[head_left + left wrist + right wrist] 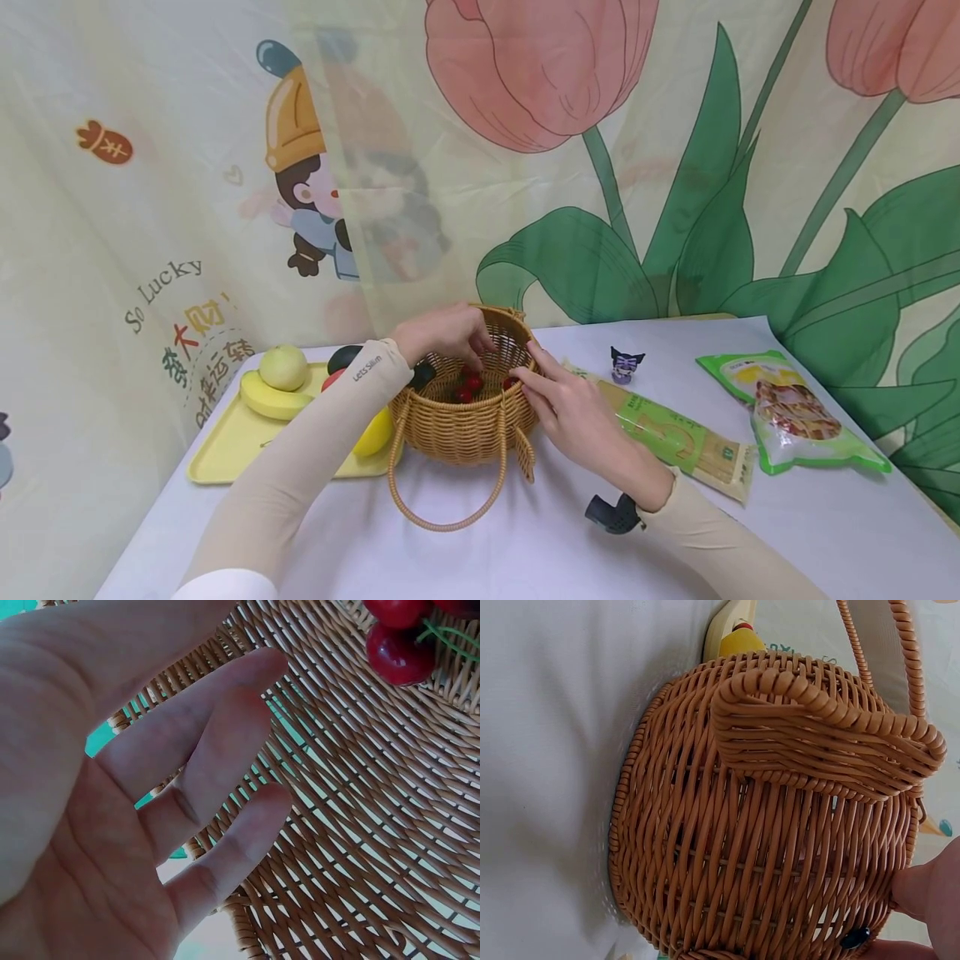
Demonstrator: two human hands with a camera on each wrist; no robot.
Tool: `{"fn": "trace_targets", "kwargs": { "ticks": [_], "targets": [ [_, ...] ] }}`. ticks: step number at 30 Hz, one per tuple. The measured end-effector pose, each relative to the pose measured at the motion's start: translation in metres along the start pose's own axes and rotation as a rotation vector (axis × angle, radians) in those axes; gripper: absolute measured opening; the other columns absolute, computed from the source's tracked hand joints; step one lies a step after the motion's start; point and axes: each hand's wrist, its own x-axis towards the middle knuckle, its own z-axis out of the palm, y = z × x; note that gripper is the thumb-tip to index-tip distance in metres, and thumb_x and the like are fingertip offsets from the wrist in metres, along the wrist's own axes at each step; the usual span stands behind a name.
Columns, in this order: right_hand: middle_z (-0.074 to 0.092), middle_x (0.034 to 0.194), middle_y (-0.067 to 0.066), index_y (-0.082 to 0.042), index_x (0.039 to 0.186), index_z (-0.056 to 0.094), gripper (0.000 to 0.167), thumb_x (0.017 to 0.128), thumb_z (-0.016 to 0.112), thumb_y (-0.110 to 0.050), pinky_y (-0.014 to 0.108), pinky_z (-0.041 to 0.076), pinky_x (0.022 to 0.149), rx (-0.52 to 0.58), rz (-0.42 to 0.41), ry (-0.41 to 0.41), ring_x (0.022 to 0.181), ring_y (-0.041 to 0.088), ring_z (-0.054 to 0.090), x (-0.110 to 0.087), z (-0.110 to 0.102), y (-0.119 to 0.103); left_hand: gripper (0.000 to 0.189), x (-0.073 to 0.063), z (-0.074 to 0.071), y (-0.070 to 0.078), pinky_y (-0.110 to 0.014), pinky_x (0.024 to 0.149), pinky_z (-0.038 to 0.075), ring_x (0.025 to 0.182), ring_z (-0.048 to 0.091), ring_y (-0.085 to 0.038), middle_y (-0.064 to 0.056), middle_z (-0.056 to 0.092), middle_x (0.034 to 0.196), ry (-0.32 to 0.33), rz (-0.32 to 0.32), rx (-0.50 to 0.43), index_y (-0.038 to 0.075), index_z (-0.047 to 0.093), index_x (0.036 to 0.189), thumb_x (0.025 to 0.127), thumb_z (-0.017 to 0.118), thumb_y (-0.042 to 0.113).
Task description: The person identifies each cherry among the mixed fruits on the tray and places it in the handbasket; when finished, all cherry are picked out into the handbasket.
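A wicker basket [450, 429] with a looped handle [442, 527] stands on the table, its opening facing up. My left hand [446, 333] reaches over the rim into it; in the left wrist view its fingers [225, 754] are loosely bent beside the woven wall, holding nothing. Red cherries [468, 387] lie inside, their green stems visible in the left wrist view. A dark rounded item [423, 373] is partly hidden near the left rim. My right hand [570, 408] grips the right rim, with the thumb [930, 889] against the wicker in the right wrist view.
On the left, a yellow tray [217, 454] carries bananas [273, 398], a pale round fruit [283, 368] and a yellow fruit [375, 433]. To the right lie a long green packet [667, 429], a small dark figurine [624, 367] and a green-edged bag [798, 412].
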Motion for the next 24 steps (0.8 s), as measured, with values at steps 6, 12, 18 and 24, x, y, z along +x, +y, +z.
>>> {"fn": "trace_targets", "kwargs": {
  "ticks": [6,12,18,24],
  "targets": [
    [0.050,0.154,0.021,-0.013,0.131,0.072,0.032,0.100,0.064,-0.010,0.017,0.036,0.050,0.004,-0.002,0.004,0.050,0.002,0.028,0.0006,0.0003,0.0002,0.038,0.0011,0.0005,0.0005,-0.030,0.092,0.059,0.104,0.076,-0.016,-0.006,0.079,0.111,-0.001,-0.003,0.014,0.012,0.076,0.123,0.086,0.084,0.016],
    [0.050,0.154,0.021,-0.013,0.131,0.072,0.032,0.100,0.064,-0.010,0.017,0.037,0.050,0.003,0.001,0.002,0.050,0.003,0.029,0.0000,0.0008,0.0008,0.037,0.0002,0.0007,-0.0003,-0.029,0.092,0.059,0.102,0.077,-0.015,-0.004,0.080,0.108,0.006,0.003,0.010,0.013,0.077,0.122,0.086,0.084,0.017],
    [0.049,0.155,0.021,-0.014,0.132,0.071,0.033,0.100,0.064,-0.010,0.018,0.037,0.052,-0.001,0.008,-0.003,0.052,0.004,0.031,-0.0005,0.0010,0.0015,0.035,-0.0011,0.0007,-0.0001,-0.029,0.091,0.059,0.101,0.076,-0.014,-0.002,0.081,0.106,0.023,0.007,0.024,0.014,0.078,0.120,0.086,0.084,0.019],
    [0.050,0.154,0.022,-0.011,0.131,0.072,0.031,0.101,0.064,-0.009,0.018,0.036,0.050,0.004,-0.010,0.009,0.051,0.004,0.030,0.0005,0.0027,0.0027,0.035,-0.0002,-0.0010,-0.0010,-0.029,0.089,0.059,0.100,0.076,-0.015,-0.004,0.080,0.109,0.048,0.066,0.046,0.012,0.078,0.120,0.086,0.084,0.017]
  ]
}}
